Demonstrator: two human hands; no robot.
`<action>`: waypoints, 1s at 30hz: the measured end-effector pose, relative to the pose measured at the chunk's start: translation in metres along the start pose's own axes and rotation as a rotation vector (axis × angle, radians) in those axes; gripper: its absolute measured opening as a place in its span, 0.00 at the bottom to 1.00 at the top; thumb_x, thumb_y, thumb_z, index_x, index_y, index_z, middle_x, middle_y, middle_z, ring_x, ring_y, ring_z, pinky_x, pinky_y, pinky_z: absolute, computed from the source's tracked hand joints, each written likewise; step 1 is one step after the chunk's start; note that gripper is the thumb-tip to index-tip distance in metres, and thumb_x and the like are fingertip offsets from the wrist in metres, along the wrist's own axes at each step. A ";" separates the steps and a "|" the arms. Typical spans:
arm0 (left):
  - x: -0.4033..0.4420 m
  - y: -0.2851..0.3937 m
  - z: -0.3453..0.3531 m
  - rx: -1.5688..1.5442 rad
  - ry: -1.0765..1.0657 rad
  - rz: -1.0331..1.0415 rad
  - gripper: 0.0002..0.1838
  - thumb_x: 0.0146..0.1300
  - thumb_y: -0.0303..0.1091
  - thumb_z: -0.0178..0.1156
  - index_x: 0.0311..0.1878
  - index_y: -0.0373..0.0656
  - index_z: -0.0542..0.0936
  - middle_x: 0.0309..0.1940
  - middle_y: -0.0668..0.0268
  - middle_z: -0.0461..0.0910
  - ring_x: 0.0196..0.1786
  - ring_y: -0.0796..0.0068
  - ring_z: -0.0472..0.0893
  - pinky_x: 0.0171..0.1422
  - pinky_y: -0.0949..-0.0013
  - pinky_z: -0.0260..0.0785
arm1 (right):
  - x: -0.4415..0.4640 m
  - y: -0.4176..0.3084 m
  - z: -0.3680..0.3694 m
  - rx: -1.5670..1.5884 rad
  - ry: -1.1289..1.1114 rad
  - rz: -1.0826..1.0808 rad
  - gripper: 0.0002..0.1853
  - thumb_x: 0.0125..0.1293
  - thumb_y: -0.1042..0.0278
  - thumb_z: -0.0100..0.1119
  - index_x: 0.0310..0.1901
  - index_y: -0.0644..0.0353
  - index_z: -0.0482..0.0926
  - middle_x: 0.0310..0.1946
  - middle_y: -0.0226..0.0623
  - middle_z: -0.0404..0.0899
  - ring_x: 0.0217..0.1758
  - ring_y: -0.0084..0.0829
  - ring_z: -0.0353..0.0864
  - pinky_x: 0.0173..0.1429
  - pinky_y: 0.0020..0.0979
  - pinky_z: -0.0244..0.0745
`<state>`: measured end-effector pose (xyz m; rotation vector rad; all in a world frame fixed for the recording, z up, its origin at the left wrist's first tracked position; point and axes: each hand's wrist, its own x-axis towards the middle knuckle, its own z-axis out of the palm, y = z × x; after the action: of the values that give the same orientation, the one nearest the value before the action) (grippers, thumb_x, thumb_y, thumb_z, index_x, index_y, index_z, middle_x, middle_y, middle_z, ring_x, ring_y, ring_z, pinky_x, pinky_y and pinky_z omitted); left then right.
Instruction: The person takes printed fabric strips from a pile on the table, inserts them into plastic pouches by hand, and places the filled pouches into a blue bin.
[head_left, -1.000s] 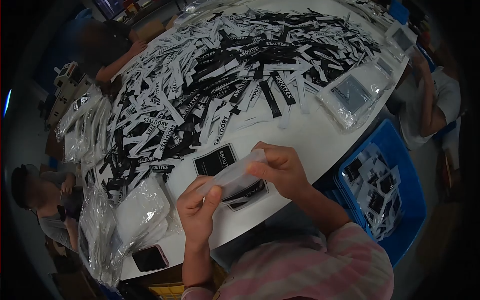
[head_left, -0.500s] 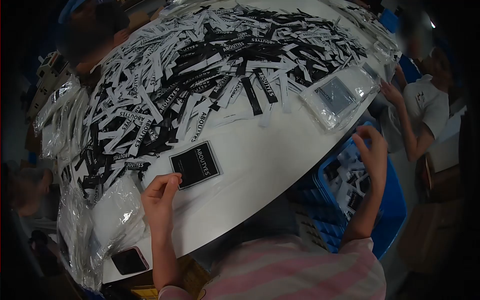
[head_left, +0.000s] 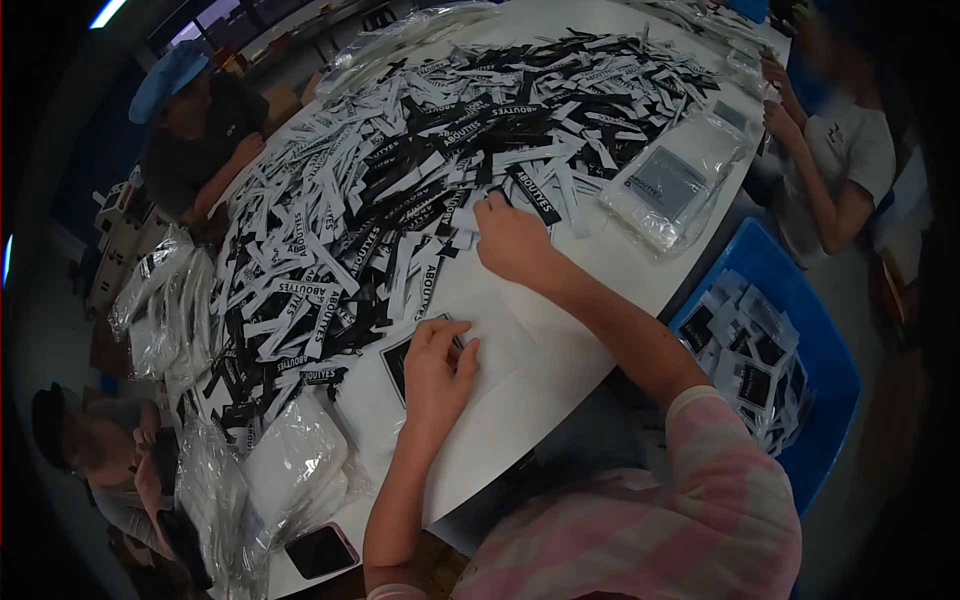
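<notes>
My left hand (head_left: 436, 375) rests on a stack of clear flat bags, its fingers bent and the thumb held apart from them. Under its fingertips lies a black printed square (head_left: 396, 366), partly hidden by the hand. My right hand (head_left: 512, 238) is at the near edge of a large heap of black and white strip packets (head_left: 370, 160), many printed ABOUTYES. Its thumb and fingers are pinched on a dark strip packet (head_left: 496, 193), of which only a short end shows.
A blue bin (head_left: 835, 395) of filled bags (head_left: 757, 345) stands at my right. Wrapped bag bundles (head_left: 665, 185) lie on the white table (head_left: 500, 440) at right, others (head_left: 300, 455) at left, near a phone (head_left: 321, 552). Co-workers sit around the table.
My right hand has moved from above the blue bin to the heap and pinched a strip packet. My left hand has shifted onto the black square, its pinch loosened. The view has turned.
</notes>
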<state>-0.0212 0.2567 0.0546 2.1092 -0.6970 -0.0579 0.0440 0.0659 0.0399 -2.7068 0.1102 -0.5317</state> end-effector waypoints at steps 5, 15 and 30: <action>0.030 0.005 0.032 0.529 0.085 0.040 0.30 0.54 0.46 0.62 0.51 0.30 0.70 0.46 0.52 0.67 0.29 0.60 0.78 0.33 0.64 0.72 | 0.027 0.046 0.028 -0.078 0.077 0.193 0.13 0.46 0.73 0.57 0.36 0.66 0.71 0.30 0.49 0.77 0.31 0.44 0.81 0.32 0.39 0.76; 0.040 0.022 0.033 0.624 -0.112 -0.228 0.33 0.47 0.49 0.64 0.45 0.31 0.66 0.47 0.50 0.63 0.38 0.52 0.77 0.36 0.58 0.73 | -0.023 0.020 -0.027 1.034 0.054 0.240 0.07 0.54 0.72 0.56 0.33 0.62 0.69 0.19 0.34 0.71 0.20 0.23 0.69 0.27 0.25 0.66; 0.000 -0.026 -0.035 -0.617 -0.090 -0.578 0.09 0.61 0.30 0.56 0.30 0.33 0.78 0.24 0.66 0.78 0.26 0.80 0.77 0.32 0.78 0.72 | -0.071 0.003 -0.043 1.100 -0.006 0.046 0.16 0.67 0.68 0.50 0.20 0.58 0.63 0.12 0.25 0.65 0.16 0.14 0.62 0.20 0.20 0.55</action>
<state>0.0008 0.2943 0.0554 1.6424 -0.0689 -0.6085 -0.0382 0.0590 0.0508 -1.6271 -0.1015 -0.3938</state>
